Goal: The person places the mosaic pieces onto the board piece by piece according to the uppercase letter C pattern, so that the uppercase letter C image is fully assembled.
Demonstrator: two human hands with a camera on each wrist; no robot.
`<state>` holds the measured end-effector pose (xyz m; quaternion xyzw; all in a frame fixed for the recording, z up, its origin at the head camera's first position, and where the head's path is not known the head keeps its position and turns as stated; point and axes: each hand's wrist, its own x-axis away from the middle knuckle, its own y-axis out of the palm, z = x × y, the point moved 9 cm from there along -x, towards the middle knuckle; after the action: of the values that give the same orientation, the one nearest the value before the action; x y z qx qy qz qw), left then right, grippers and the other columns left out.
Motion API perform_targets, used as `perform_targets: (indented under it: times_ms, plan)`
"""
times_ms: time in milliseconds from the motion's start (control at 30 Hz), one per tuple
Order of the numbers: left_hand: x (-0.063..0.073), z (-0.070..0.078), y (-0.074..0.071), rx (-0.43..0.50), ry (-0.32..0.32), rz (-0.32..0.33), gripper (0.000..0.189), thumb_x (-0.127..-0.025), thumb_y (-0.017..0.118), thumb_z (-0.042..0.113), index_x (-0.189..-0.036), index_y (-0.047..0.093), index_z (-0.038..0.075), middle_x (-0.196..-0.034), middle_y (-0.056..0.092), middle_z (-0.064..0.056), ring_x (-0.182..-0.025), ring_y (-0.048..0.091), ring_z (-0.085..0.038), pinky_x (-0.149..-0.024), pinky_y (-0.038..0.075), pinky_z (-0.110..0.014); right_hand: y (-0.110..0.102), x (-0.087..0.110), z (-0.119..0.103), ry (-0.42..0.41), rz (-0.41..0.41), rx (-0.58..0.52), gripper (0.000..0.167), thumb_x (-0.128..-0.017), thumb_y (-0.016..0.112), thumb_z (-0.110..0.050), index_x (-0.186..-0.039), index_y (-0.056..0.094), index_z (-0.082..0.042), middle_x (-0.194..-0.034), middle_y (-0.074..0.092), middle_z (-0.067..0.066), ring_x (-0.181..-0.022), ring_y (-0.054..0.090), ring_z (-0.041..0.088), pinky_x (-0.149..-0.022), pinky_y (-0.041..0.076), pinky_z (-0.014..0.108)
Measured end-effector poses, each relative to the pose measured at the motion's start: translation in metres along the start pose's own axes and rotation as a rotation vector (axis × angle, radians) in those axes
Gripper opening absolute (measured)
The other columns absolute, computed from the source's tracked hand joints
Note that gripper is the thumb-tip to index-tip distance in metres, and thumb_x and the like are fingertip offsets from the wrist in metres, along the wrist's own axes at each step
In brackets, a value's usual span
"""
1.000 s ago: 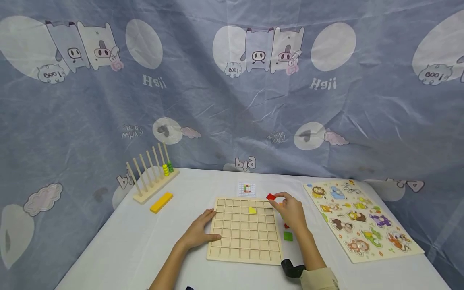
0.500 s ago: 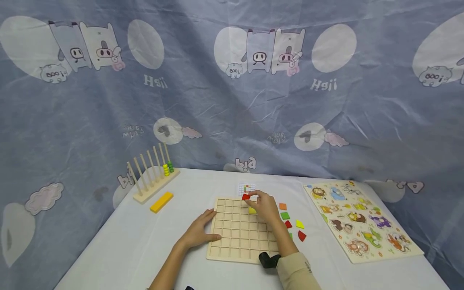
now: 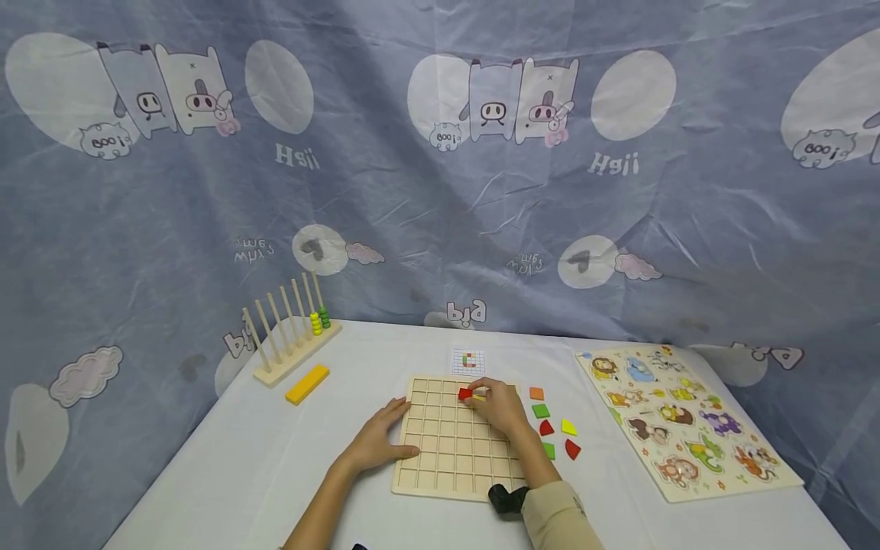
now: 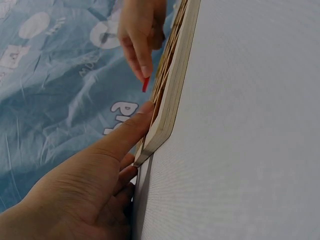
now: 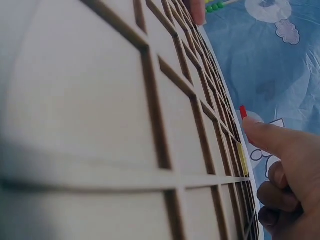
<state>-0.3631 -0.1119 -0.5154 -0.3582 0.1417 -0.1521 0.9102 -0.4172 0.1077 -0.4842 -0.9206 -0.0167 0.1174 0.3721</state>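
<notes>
My right hand (image 3: 500,405) pinches a small red tile (image 3: 465,394) between thumb and fingertips, low over the upper part of the wooden grid board (image 3: 447,443). In the right wrist view the red tile (image 5: 243,112) stands on edge at the fingertips. A yellow tile (image 5: 242,159) lies in a cell nearby, mostly covered by the hand in the head view. My left hand (image 3: 374,437) rests at the board's left side, thumb on the top face and fingers spread along the edge. The left wrist view shows that thumb (image 4: 130,131) over the board's rim.
Right of the board lie loose tiles: orange (image 3: 537,393), green (image 3: 541,411), red (image 3: 573,449) and yellow (image 3: 568,426). A pattern card (image 3: 469,361) is behind the board. An animal puzzle board (image 3: 681,420) lies right; a bead rack (image 3: 297,353) and yellow block (image 3: 307,384) are left.
My right hand has carried the red tile from beyond the board's upper right corner leftward, then down toward the cells beside the yellow tile. The left hand has stayed in place.
</notes>
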Motion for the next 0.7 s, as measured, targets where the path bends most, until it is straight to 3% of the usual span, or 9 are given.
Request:
perform_targets:
  times_ms: [200,700]
  plan:
    - [-0.001,0.0017,0.0015,0.007,0.003,-0.003,0.093,-0.069,0.075,0.051,-0.141,0.037,0.006,-0.148,0.028,-0.011,-0.137,0.018,-0.034,-0.104,0.02,-0.058,0.0017,0.0018,0.0044,-0.016,-0.012,-0.001,0.026,-0.078,0.075,-0.025,-0.1,0.069,-0.012,-0.052,0.041,-0.003,-0.045,0.034,0.01,-0.041,0.028,0.025]
    - [-0.0001,0.0003,-0.0006,0.01,0.002,-0.003,0.092,-0.069,0.075,0.05,-0.141,0.038,0.006,-0.148,0.028,-0.011,-0.137,0.018,-0.034,-0.104,0.02,-0.059,0.0075,-0.0016,0.0056,-0.044,-0.007,0.053,0.027,-0.078,0.074,-0.028,-0.101,0.07,-0.015,-0.048,0.033,-0.006,-0.044,0.026,0.009,-0.041,0.023,0.023]
